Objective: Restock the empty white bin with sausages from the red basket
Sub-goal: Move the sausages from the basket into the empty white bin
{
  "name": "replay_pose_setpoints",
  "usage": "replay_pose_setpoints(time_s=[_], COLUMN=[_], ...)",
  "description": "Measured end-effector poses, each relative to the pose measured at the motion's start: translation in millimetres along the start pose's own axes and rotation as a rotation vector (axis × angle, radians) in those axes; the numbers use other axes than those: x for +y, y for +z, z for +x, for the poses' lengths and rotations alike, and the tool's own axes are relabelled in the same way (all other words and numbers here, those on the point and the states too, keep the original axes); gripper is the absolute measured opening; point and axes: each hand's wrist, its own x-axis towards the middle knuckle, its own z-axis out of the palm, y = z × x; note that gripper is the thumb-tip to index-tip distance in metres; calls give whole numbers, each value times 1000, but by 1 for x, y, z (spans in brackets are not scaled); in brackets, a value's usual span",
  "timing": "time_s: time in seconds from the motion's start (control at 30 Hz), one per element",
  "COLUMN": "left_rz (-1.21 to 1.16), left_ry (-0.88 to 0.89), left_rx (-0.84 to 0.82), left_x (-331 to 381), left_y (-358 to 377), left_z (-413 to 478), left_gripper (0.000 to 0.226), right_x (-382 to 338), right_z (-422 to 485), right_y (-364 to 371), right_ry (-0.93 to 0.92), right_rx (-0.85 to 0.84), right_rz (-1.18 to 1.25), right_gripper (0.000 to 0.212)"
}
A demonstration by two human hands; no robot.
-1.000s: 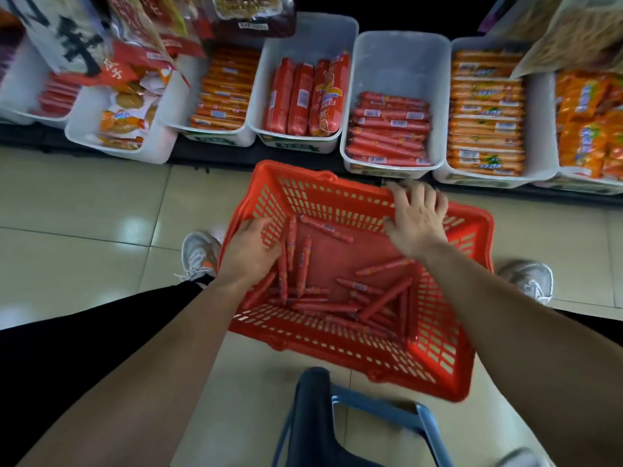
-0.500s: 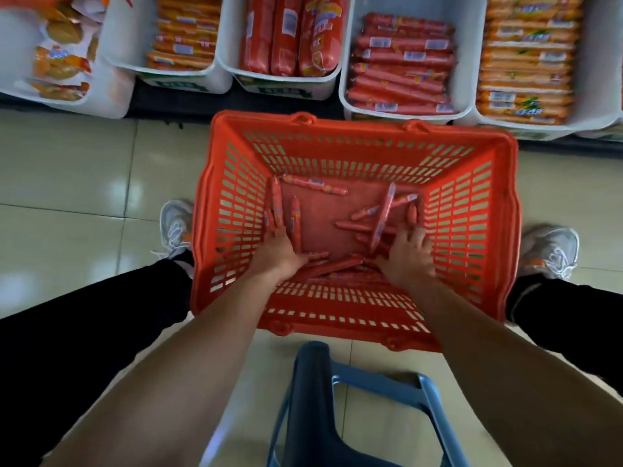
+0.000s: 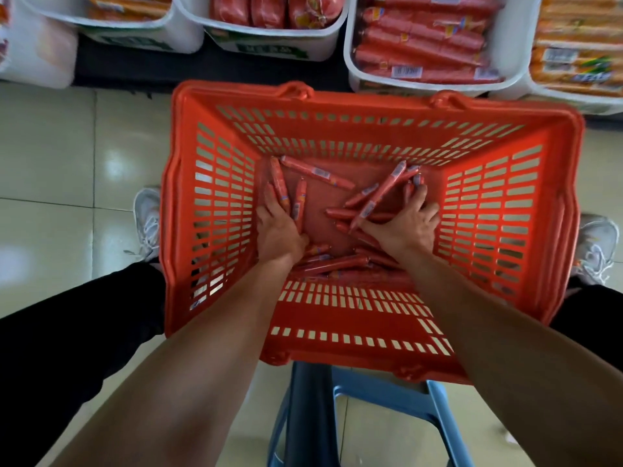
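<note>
Left hand [image 3: 278, 227] flat, right hand [image 3: 404, 224] splayed on loose sausages [image 3: 317, 172] in the red basket [image 3: 371, 106], nothing pinched. White bin [image 3: 512, 38] looks part-filled; plenty left to carry over.

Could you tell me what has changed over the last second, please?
The right hand left the far rim of the red basket and dropped to its floor; the left hand moved in from the left wall. Both now lie spread on the loose sausages, none lifted. The shelf bins look unchanged.
</note>
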Motion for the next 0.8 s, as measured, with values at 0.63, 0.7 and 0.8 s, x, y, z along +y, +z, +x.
replay_pose_setpoints(time_s=[0.63,0.7,0.8], left_rz=[73,192,319], left_ry=[186,267,370], left_rx=[-384,-436,-466], left_x=[-5,-3,1], left_y=[-29,-23,-16], left_z=[-10,-11,-19], left_gripper=[62,69,73], right_x=[-23,-8,10], right_z=[1,3,-2], right_y=[-18,-32,-38], right_ry=[-222,-341,-425], right_rx=[-208,-241,-382], right_rz=[-120,-229,-437], right_gripper=[70,71,100])
